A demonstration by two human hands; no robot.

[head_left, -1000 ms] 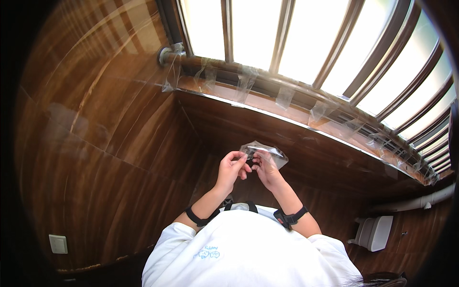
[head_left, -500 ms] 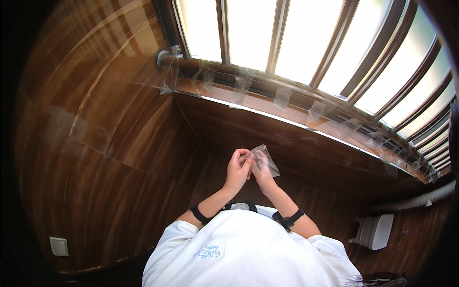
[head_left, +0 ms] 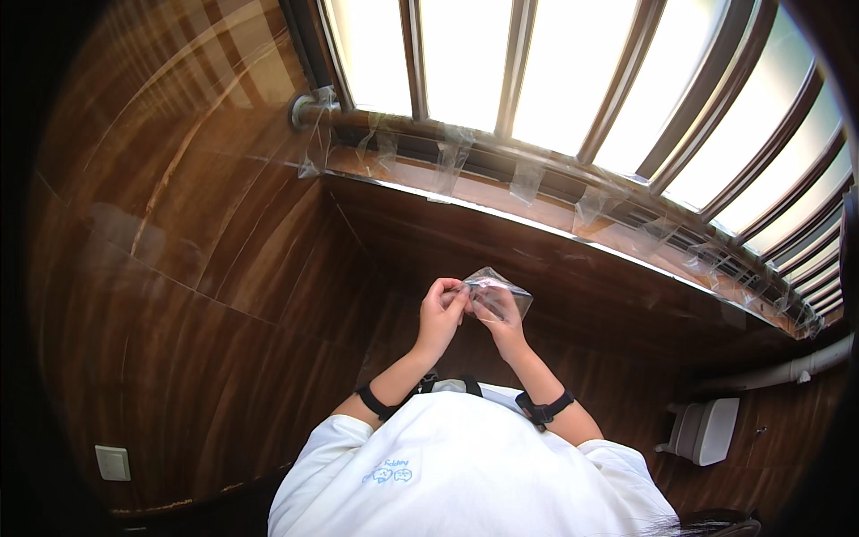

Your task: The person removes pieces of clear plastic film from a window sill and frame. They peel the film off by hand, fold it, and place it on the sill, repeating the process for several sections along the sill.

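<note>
A small clear plastic bag [head_left: 514,293] spreads between my hands in front of my chest. My left hand [head_left: 438,304] pinches its left edge between thumb and fingertips. My right hand [head_left: 497,311] is closed on the same bag, its thumb and fingertips close to those of the left. The clear film lies across the right fingers, which show through it; whether they are inside or behind the film I cannot tell. Each forearm wears a black strap.
Past my hands, a barred window [head_left: 465,67] stands above a ledge [head_left: 483,191]. Strips of clear tape [head_left: 455,148] hang along its lower rail. A grey-white stool-like object [head_left: 702,432] and a white pipe [head_left: 796,371] are at right; a wall switch [head_left: 113,463] is at left.
The bag has spread wider to the right over my right hand. That hand has shifted slightly right, while my left hand stays nearly in place.
</note>
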